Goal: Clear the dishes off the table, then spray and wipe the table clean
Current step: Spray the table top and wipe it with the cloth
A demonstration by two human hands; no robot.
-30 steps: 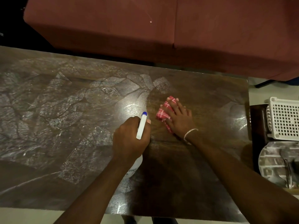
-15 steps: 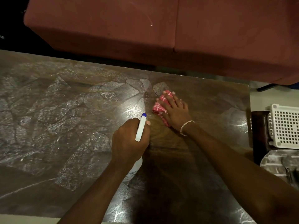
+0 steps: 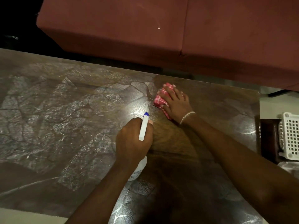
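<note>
Pink-check cloth point(image 3: 159, 98): R hand point(image 3: 177, 104) pressed it flat, mid-wipe.
Spray bottle point(image 3: 143, 126): L hand point(image 3: 132, 141) gripped it.
Next: I judged streaky tabletop point(image 3: 56, 110) needed leftward wiping.

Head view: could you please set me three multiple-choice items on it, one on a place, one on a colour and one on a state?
1. Where is the white basket relative to the table?
A. at its middle
B. beyond its right end
C. at its left end

2. What colour is the cloth?
A. plain blue
B. yellow
C. pink-red checked

3. What is the left hand doing?
A. gripping the spray bottle
B. lying flat on the table
C. hanging idle off the table

Answers:
1 B: it shows at the picture's right edge, off the tabletop.
2 C: pink-red with pale lines, under the right hand.
3 A: its fingers curl round the bottle's neck.
</note>
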